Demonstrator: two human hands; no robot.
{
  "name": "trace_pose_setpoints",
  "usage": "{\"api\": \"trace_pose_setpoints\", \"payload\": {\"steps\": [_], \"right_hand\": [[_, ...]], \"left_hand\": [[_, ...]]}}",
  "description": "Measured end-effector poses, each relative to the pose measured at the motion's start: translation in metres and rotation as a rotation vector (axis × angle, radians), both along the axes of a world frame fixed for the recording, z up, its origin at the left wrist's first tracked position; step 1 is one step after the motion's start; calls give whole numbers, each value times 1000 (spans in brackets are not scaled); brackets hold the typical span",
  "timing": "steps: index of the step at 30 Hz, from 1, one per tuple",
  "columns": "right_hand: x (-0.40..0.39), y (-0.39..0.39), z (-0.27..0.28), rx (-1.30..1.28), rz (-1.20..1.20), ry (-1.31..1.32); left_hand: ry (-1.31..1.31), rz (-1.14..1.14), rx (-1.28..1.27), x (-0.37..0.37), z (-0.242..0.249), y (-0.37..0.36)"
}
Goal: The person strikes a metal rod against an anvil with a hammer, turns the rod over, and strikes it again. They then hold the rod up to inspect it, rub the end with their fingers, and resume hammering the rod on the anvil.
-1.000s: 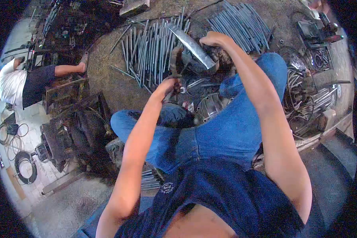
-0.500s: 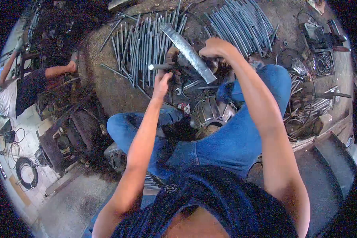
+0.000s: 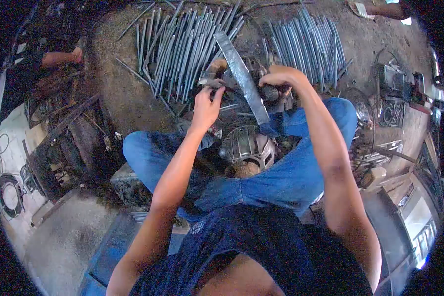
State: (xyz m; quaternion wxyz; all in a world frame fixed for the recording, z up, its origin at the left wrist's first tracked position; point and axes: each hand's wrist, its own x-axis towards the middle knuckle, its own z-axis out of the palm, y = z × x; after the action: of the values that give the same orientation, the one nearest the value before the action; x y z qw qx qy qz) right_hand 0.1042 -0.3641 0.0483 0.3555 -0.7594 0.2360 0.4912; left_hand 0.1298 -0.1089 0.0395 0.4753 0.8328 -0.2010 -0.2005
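My left hand is closed round the near end of a grey metal rod, its thumb raised along the side. The rod's far part runs behind a long flat metal bar that slants between my hands. On the bar's other side my right hand is curled into a fist, knuckles up. What its fingers grip is hidden. Dark machine parts lie behind the bar, mostly covered. Between my legs sits a ribbed metal housing.
Two piles of metal rods lie on the ground ahead, one left and one right. A black metal device stands at right. Another person's leg shows at far left and a foot at upper right. A coiled hose lies at lower left.
The camera view has shifted a little. The rod's end in my left hand sits closer to the flat bar than before, and the left thumb stands more apart. My right hand stays curled.
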Motion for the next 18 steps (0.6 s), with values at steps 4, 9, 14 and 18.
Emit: {"api": "trace_pose_setpoints", "payload": {"steps": [4, 9, 14, 18], "right_hand": [[5, 5, -18, -20, 83, 46], [3, 11, -26, -96, 172, -38], [-6, 14, -15, -86, 216, -209], [-17, 27, 3, -128, 100, -196]], "left_hand": [[-191, -12, 84, -4, -5, -4], [-297, 28, 46, -7, -28, -8], [-205, -4, 10, -7, -29, -11], [-213, 7, 51, -8, -24, -9]]}}
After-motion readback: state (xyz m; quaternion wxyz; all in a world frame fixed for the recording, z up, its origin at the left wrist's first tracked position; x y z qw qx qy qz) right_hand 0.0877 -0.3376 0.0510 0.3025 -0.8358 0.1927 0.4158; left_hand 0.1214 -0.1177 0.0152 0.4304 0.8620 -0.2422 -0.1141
